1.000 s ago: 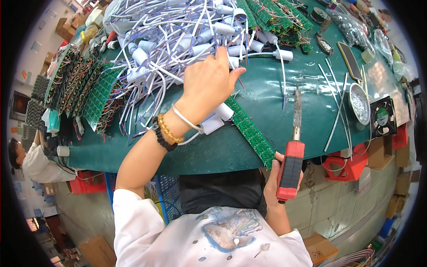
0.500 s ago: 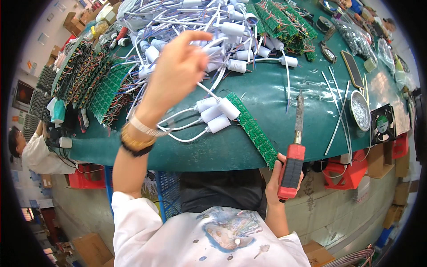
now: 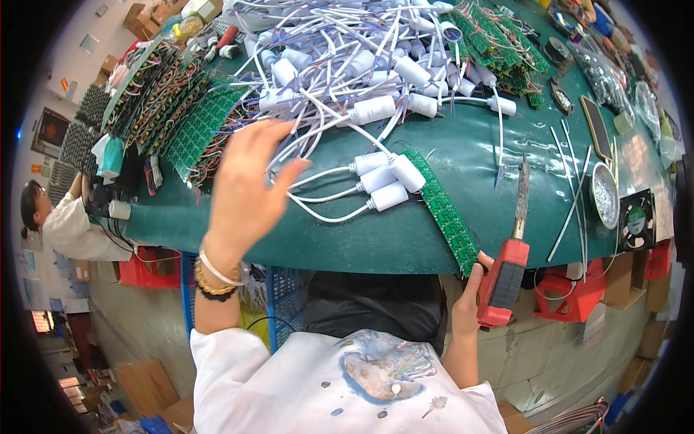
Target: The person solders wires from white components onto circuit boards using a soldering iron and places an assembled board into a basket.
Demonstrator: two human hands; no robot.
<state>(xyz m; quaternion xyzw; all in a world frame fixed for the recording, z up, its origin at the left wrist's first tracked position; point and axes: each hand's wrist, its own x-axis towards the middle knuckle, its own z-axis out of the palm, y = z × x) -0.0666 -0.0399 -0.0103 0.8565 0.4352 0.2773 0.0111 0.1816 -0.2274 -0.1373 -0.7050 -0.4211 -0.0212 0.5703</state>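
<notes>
My left hand (image 3: 249, 192), its thumb and fingers apart with nothing in them, hovers over the table just left of a small group of white cables. These cables end in several white cylindrical plugs (image 3: 388, 196), one lying against the top end of a long green circuit board strip (image 3: 442, 211). In my right hand (image 3: 468, 296) is a soldering iron (image 3: 504, 282) with a red and black handle, its metal shaft pointing away from me. My right fingertips are also at the near end of the strip.
A big heap of white plugs and cables (image 3: 372, 108) covers the far middle. Stacked wired circuit boards stand at left (image 3: 163, 108) and far right (image 3: 499, 43). On the right are thin white rods (image 3: 571, 188), a metal bowl (image 3: 604, 195) and a black fan (image 3: 636, 220).
My left hand has come back from the heap toward me, and its fingers are spread. The right hand still keeps the soldering iron beside the strip. The whole view has shifted slightly.
</notes>
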